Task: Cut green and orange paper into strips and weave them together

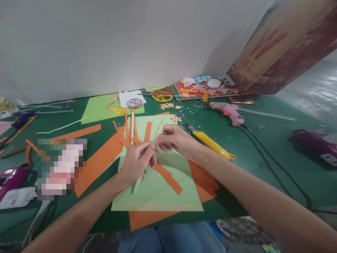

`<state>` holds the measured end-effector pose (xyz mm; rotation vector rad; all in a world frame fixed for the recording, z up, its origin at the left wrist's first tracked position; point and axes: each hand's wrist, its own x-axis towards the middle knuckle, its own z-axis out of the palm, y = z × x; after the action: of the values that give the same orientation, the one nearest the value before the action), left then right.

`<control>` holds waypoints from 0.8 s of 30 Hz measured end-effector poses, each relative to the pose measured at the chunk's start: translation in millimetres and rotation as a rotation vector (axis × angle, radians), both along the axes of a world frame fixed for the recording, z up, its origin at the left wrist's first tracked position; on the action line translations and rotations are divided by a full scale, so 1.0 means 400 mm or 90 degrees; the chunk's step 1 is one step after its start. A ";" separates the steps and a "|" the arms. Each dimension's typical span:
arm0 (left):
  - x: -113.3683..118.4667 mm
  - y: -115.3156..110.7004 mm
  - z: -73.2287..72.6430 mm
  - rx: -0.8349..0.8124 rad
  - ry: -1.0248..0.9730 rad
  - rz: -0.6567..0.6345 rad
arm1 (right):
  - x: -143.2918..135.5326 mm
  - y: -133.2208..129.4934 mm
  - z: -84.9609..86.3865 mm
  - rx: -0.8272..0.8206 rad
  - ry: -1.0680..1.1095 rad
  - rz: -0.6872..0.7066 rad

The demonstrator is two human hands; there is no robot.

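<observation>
Mid-frame, our left hand (137,160) & right hand (172,138) pinch orange strips (131,138) w/ closed fingertips over green paper (160,189).

From my feed I see a dark green tabletop (263,147) running up to a plain white wall (105,42) along its far edge. Soft, even light falls on both, with a faint shadow on the wall towards the far right corner. There a large brown cardboard box (284,49) leans. Beyond the right edge, a pale grey floor (316,95) shows.
</observation>
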<state>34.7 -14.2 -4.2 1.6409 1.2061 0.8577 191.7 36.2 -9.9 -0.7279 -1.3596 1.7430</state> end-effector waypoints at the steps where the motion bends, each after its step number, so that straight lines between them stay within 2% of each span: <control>1: 0.000 0.000 0.000 -0.004 -0.002 -0.002 | 0.001 0.001 0.000 0.001 0.009 -0.007; 11: 0.002 0.000 0.001 -0.020 -0.038 0.001 | -0.004 -0.007 -0.002 -0.018 0.008 0.015; 24: 0.000 0.002 0.000 -0.002 -0.024 -0.002 | -0.008 -0.008 -0.012 -0.023 0.033 0.019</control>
<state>34.8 -13.5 -4.3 1.6167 1.1778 0.8809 188.5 32.9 -14.8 -0.6812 -1.3135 1.8011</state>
